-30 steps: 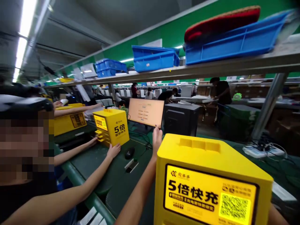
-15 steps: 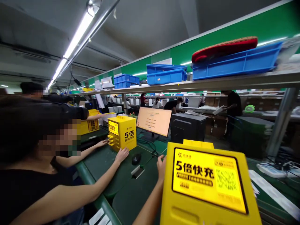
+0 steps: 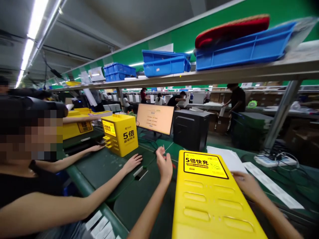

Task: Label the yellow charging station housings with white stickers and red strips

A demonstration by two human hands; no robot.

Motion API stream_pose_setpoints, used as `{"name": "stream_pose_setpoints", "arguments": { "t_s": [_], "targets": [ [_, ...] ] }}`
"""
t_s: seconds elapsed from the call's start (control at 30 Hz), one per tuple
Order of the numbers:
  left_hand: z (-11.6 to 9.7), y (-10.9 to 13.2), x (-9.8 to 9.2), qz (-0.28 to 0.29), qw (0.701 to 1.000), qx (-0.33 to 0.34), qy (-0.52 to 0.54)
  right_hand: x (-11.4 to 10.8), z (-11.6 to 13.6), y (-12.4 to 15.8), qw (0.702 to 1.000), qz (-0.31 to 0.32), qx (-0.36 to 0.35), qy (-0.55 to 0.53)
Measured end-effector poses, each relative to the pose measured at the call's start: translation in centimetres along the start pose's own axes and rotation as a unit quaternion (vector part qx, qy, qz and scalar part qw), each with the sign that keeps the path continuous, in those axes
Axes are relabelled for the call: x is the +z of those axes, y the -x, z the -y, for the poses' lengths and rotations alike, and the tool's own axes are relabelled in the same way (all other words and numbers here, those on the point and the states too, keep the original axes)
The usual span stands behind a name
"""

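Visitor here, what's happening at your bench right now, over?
Yellow charging cabinet lying slotted face up. Left hand raised, off it. Right hand at its right edge. White paper sheet by its far corner.

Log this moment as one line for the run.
Item: yellow charging cabinet, lying flat, slotted face up | Left hand: raised beside it | Right hand: at its edge

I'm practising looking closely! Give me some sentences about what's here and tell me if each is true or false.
The big yellow box lies flat on the green bench. True.
The left hand holds that box. False: it is raised, apart from the box.
The right hand touches the box's edge. True.
The blue crates sit under the shelf. False: they sit on it.
A second yellow box stands upright beside the monitor. True.
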State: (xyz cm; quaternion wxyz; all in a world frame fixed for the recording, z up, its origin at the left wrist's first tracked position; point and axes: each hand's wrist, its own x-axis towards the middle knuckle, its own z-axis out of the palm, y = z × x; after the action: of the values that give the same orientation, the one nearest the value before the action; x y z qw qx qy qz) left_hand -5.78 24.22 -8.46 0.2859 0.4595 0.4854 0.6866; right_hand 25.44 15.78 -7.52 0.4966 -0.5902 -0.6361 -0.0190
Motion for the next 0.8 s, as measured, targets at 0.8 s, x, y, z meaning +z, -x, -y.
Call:
{"name": "stream_pose_setpoints", "arguments": {
  "t_s": [0.8],
  "targets": [
    [-16.9,10.1,1.7,0.521,0.802,-0.226,0.186,-11.9,13.7,-1.5,0.964,0.21,-0.103,-0.126]
  ]
}}
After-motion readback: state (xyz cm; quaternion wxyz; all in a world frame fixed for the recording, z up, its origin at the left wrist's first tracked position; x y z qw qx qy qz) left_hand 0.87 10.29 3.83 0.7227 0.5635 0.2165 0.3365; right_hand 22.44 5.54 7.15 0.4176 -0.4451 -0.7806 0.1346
